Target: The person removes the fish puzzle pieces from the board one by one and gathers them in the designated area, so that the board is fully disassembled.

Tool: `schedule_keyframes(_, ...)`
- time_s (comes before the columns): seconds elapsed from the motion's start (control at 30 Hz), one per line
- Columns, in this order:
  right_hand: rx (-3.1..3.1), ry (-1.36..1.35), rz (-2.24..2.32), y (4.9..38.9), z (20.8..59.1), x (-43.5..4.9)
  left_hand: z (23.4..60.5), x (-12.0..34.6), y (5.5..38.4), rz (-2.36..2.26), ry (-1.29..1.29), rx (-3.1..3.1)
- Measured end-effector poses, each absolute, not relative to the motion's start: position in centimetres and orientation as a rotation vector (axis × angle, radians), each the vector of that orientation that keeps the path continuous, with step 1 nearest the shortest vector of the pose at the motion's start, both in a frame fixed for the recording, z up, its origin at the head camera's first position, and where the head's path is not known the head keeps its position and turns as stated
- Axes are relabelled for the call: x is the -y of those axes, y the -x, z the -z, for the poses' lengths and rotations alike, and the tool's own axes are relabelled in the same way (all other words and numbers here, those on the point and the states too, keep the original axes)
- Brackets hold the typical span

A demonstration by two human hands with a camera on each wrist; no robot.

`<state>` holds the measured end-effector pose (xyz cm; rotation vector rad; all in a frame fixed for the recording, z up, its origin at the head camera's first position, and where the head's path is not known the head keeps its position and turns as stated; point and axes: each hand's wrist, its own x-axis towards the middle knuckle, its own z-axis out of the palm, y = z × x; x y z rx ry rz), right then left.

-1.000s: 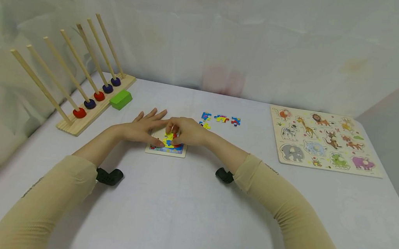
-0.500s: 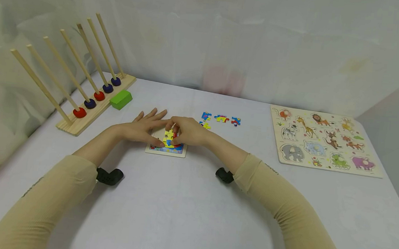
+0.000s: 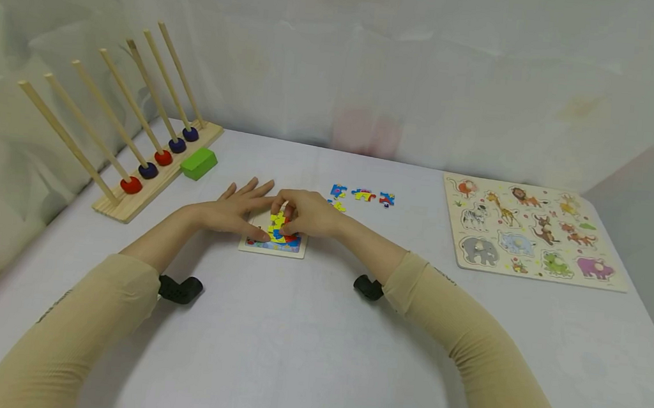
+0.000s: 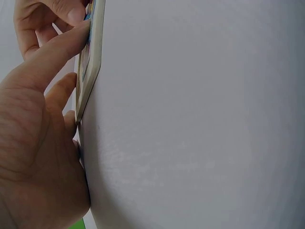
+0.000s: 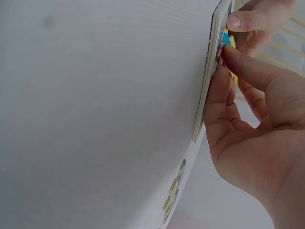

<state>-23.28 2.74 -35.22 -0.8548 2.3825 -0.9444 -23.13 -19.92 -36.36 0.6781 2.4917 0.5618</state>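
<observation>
Head view: puzzle board at 8 o'clock from frame centre. Left hand spread, thumb on the board. Right hand curled, apparently pinching a yellow piece, partly hidden. Loose pieces at 2 o'clock from board.

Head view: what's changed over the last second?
Very little. The right hand has edged slightly away from the wearer, its fingers at the pieces on the board. No clear new grasp or release. Left hand, board, loose pieces, peg rack, green block and animal puzzle stayed put.
</observation>
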Motion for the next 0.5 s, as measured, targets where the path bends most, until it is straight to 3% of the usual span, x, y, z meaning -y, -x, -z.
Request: schedule_keyframes(0.5,-2.391,0.803,1.024,23.63,35.05,-2.86,36.33,19.81,23.09,-0.559,-0.679,-2.501)
